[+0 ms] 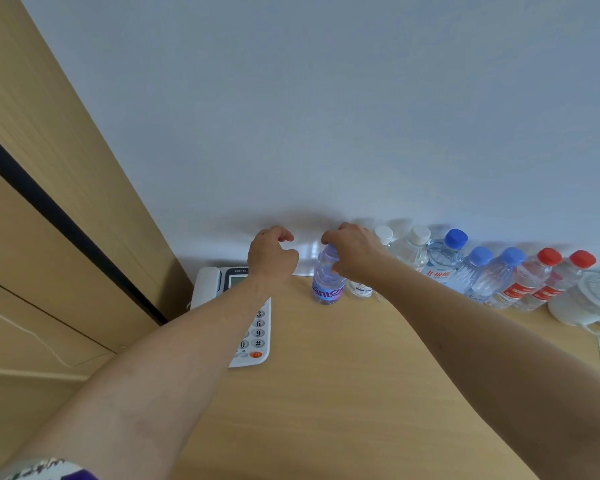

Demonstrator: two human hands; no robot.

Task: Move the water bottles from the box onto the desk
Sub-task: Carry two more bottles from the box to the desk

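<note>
A small water bottle with a purple label (327,280) stands upright on the wooden desk (326,375) near the wall. My right hand (352,252) is closed around its neck and cap from the right. My left hand (271,252) hovers just left of it, fingers curled with nothing in them, above the phone. A row of several more bottles stands along the wall to the right: white-capped (413,252), blue-capped (445,258) and red-capped (534,278). The box is out of view.
A white desk phone (253,327) lies at the desk's left end under my left forearm. A white kettle (589,303) stands at the right edge beyond the red-capped bottles. Wooden cabinet panels (49,202) rise on the left.
</note>
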